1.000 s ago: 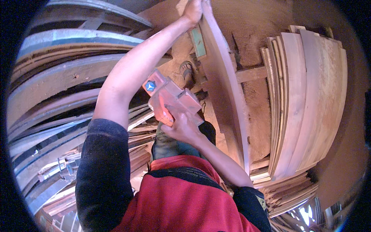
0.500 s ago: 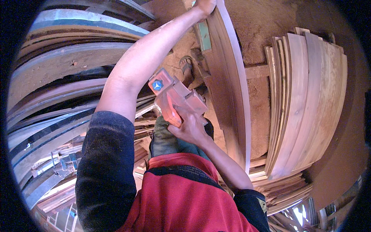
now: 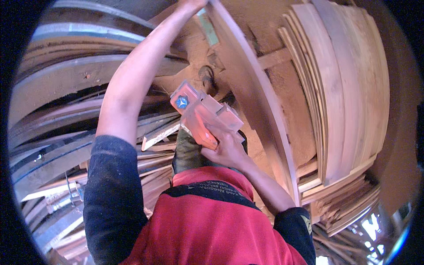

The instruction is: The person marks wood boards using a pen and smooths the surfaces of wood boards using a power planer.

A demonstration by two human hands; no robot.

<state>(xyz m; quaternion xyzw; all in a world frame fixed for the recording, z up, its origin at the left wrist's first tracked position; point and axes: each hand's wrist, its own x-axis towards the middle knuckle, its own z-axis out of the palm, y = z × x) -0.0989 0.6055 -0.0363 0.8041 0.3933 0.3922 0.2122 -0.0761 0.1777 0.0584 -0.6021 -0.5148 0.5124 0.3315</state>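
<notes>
My right hand (image 3: 230, 149) is wrapped around the handle of a dusty orange electric planer (image 3: 201, 110) with a blue knob. It is held in front of my body, above my legs and apart from the wood. To its right a long brown plank (image 3: 247, 92) stands on edge, its narrow pale edge facing up. At the top border my left hand (image 3: 194, 3) is at the far end of this plank; its fingers are cut off by the frame, so its grip does not show.
Long boards (image 3: 66, 84) are piled along the left. A stack of pale boards (image 3: 353, 88) stands on the right, with thinner strips (image 3: 349, 207) beneath. A sandalled foot (image 3: 206, 78) rests on the sawdust-covered ground beyond the planer. A green piece (image 3: 207, 27) lies beside the plank.
The view has shifted. My left hand and the plank's far end now appear further left and closer to the top border. The planer stays in my right hand, nearly in the same place.
</notes>
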